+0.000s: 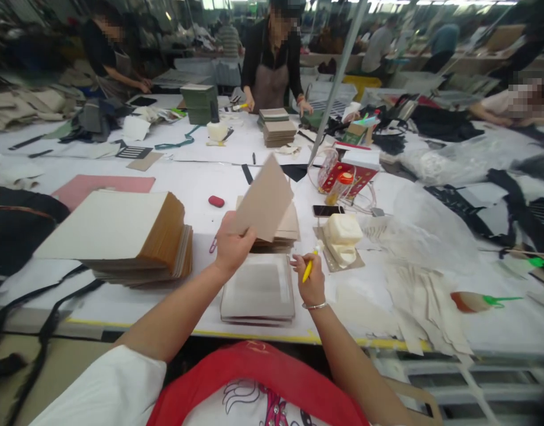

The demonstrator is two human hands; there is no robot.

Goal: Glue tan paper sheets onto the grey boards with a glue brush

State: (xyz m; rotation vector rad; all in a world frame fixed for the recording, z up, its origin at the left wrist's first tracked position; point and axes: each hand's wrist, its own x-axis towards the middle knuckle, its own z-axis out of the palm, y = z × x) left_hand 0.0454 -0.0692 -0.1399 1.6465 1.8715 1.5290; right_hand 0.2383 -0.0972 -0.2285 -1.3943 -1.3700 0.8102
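A tan rectangular board (267,201) is gripped at its lower left edge by my left hand (231,248), which lifts it at a tilt over a pile of similar tan boards (287,234). My right hand (311,281) is closed around a yellow pen-like tool (310,266); what kind it is I cannot tell. Between my forearms, near the table's front edge, lies a stack of pale greyish sheets (257,296). Just right of my right hand, a cream-coloured block (343,229) with a hollowed lower part rests on a small board.
A tall stack of large boards (116,228) stands at left. Behind the cream block are a phone (328,211), an orange-capped bottle (341,188) and a red box (349,168). Fabric strips (425,302) and clear plastic (435,228) lie right. A co-worker (272,65) stands across the table.
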